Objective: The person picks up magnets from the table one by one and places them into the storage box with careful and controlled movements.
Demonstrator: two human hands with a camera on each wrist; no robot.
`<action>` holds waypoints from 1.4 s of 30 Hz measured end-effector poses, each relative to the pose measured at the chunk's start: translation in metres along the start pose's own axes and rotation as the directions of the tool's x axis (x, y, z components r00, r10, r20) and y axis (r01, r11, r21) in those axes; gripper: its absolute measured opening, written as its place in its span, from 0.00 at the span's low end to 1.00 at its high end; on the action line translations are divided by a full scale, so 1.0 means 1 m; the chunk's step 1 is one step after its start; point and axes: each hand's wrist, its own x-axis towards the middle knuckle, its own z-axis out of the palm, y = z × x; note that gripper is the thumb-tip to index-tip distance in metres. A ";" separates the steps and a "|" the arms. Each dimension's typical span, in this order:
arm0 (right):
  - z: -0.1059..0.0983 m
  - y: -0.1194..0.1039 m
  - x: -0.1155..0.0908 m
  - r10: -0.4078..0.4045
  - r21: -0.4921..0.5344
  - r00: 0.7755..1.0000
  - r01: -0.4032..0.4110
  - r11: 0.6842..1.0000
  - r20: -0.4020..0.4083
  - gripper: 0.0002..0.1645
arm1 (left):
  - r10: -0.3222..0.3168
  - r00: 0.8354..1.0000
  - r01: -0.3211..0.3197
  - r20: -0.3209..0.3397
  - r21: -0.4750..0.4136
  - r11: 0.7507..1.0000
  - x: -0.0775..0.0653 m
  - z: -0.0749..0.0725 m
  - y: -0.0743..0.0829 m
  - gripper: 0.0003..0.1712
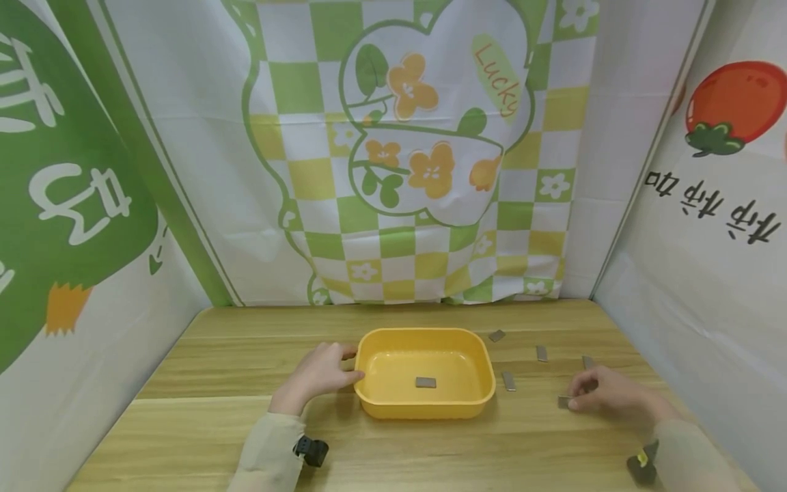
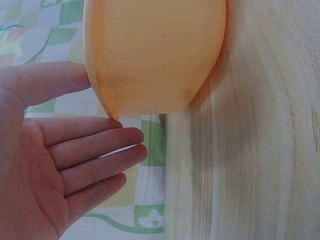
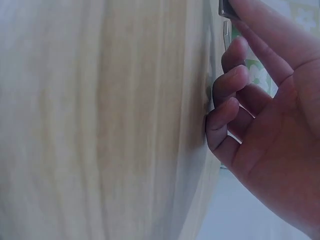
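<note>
My left hand is at the left end of a yellow plastic basin, its thumb and index finger touching the rim. The other fingers extend straight beside the basin wall in the left wrist view. Inside the basin lies one small grey rectangular metal piece. To the right, my right hand pinches a similar metal piece between thumb and index finger, low over the table. Its glossy edge shows at the top of the right wrist view, where the other fingers are curled.
Several more grey metal pieces lie on the wooden table right of the basin: one near its back corner, one beside its wall, one farther right, one behind my right hand. Patterned cloths surround the table.
</note>
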 end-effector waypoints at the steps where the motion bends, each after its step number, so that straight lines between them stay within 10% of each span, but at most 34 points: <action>1: 0.000 0.000 0.001 -0.001 0.013 1.000 0.001 1.000 0.000 0.10 | 0.001 1.000 -0.001 0.000 0.003 1.000 0.000 0.000 0.000 0.27; 11: 0.002 -0.007 0.005 -0.074 -0.143 0.993 0.061 0.988 -0.087 0.06 | 0.007 1.000 -0.007 -0.005 0.018 1.000 -0.001 0.000 0.001 0.26; 42: 0.012 -0.024 0.022 -0.056 -0.063 0.977 0.044 0.997 -0.204 0.11 | 0.009 1.000 -0.009 -0.005 0.016 1.000 -0.001 0.000 0.002 0.27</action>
